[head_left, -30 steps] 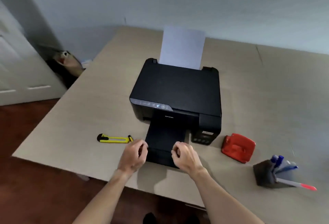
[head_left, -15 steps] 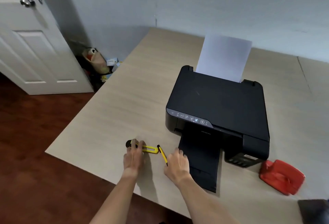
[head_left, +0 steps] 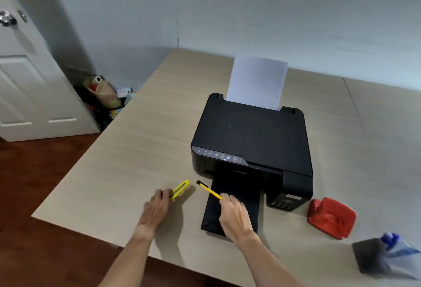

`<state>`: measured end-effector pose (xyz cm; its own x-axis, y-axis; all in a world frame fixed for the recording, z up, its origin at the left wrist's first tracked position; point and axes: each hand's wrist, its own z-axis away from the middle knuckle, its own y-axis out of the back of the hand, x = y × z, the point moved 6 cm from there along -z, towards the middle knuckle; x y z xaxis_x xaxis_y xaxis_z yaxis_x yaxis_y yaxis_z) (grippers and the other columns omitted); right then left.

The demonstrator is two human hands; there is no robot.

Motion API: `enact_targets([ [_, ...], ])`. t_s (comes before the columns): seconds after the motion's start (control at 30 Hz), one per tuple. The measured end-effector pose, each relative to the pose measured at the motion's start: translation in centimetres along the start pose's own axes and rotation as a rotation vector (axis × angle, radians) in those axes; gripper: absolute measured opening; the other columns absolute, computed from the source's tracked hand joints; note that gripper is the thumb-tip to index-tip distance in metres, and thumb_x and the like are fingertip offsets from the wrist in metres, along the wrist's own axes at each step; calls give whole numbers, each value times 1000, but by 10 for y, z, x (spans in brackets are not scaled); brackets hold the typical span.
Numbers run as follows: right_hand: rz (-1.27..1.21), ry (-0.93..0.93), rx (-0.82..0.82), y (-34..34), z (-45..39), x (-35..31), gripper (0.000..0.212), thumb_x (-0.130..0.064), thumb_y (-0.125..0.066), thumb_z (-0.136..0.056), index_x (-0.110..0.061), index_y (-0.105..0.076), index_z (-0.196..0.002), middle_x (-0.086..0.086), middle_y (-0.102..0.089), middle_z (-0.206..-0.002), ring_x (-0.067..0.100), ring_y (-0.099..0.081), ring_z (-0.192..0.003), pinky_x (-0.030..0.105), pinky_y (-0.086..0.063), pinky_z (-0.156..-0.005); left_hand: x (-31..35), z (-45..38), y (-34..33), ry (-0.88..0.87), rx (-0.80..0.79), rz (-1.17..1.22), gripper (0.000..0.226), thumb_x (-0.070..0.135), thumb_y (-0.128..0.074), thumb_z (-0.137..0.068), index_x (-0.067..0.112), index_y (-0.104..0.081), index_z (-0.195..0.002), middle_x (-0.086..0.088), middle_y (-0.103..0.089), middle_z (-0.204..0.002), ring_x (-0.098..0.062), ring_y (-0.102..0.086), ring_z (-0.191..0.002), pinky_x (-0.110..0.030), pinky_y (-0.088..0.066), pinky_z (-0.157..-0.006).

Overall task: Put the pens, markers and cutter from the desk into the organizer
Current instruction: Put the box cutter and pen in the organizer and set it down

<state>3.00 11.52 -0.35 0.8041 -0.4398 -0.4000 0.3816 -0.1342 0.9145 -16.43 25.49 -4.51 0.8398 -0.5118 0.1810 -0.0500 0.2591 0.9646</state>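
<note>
A second ago both my hands were bunched empty at the printer's tray; now my left hand point(head_left: 157, 210) has its fingers closed on the yellow cutter point(head_left: 180, 189), and my right hand point(head_left: 234, 213) pinches a slim yellow-and-black piece point(head_left: 209, 190), possibly the cutter's slider or a pen, too blurred to say. So the last loose items are off the bench point(head_left: 141, 145) or nearly so. The organizer point(head_left: 373, 259), already bristling with blue markers point(head_left: 390, 238), sits at the lower right of the frame. Between it and me lie the printer point(head_left: 250, 136) tray and a red hole punch point(head_left: 330, 217). The bench's near edge runs just under my wrists, with open room along it.
</note>
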Motion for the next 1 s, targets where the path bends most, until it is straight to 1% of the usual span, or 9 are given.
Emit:
enact_targets([
  [0.1, -79, -52, 26, 20, 23, 41, 35, -1, -34, -89, -13, -50, -117, 5, -63, -94, 25, -58, -81, 33, -42, -77, 34, 9, 22, -119, 48, 283, 28, 23, -37, -97, 20, -49, -122, -6, -53, -107, -31, -62, -86, -43, -51, -74],
  [0.2, -97, -93, 88, 46, 52, 90, 25, -2, -35, -89, -22, -45, -100, -10, -51, -70, 14, -40, -58, 30, -34, -71, 74, 17, 38, -243, 99, 433, 36, 38, -25, -93, 25, -53, -110, 4, -58, -101, -21, -60, -83, -37, -50, -73],
  [0.27, -99, -126, 163, 66, 75, 123, 20, -6, -38, -90, -24, -45, -94, -12, -49, -66, 14, -41, -58, 32, -36, -71, 104, 20, 38, -338, 62, 446, 32, 40, -26, -91, 27, -53, -103, 5, -59, -94, -20, -59, -79, -38, -50, -70],
  [0.33, -118, -181, 251, 89, 100, 153, 16, -8, -45, -91, -22, -51, -97, -7, -60, -73, 16, -52, -68, 32, -39, -73, 137, 22, 35, -411, 27, 446, 27, 41, -29, -91, 29, -52, -102, 8, -60, -92, -18, -59, -78, -36, -49, -71],
  [0.47, -161, -347, 476, 140, 156, 206, 20, -4, -59, -89, -14, -57, -106, 1, -71, -82, 14, -53, -67, 35, -41, -71, 221, 30, 24, -613, -88, 471, 8, 27, -46, -97, 31, -52, -101, 12, -59, -86, -5, -56, -73, -14, -42, -67],
  [0.6, -176, -586, 572, 167, 214, 269, 16, -7, -58, -89, -20, -55, -98, 1, -71, -84, 30, -60, -80, 35, -37, -71, 307, 44, 14, -719, -192, 557, 12, 27, -49, -99, 29, -60, -104, 12, -63, -92, -2, -57, -77, -10, -42, -66],
  [0.7, -169, -609, 671, 186, 248, 296, 25, -9, -57, -87, -33, -50, -87, -21, -57, -65, -1, -53, -64, 32, -37, -70, 365, 52, 9, -780, -179, 639, 25, 37, -53, -94, 17, -62, -106, 10, -61, -87, -1, -55, -76, -11, -40, -67],
  [0.87, -179, -642, 723, 199, 268, 327, 21, 2, -69, -79, -18, -62, -80, -18, -57, -65, 1, -54, -64, 12, -40, -65, 436, 71, 5, -851, -212, 633, 19, 25, -53, -96, 20, -57, -115, 8, -61, -98, 0, -56, -77, -8, -40, -66],
  [1.0, -251, -713, 694, 200, 254, 346, 10, -10, -72, -80, -18, -67, -77, -10, -63, -64, 11, -56, -61, 19, -40, -58, 476, 83, 6, -900, -181, 611, 19, 16, -55, -91, 18, -62, -109, 6, -56, -96, -3, -51, -76, 1, -35, -70],
])
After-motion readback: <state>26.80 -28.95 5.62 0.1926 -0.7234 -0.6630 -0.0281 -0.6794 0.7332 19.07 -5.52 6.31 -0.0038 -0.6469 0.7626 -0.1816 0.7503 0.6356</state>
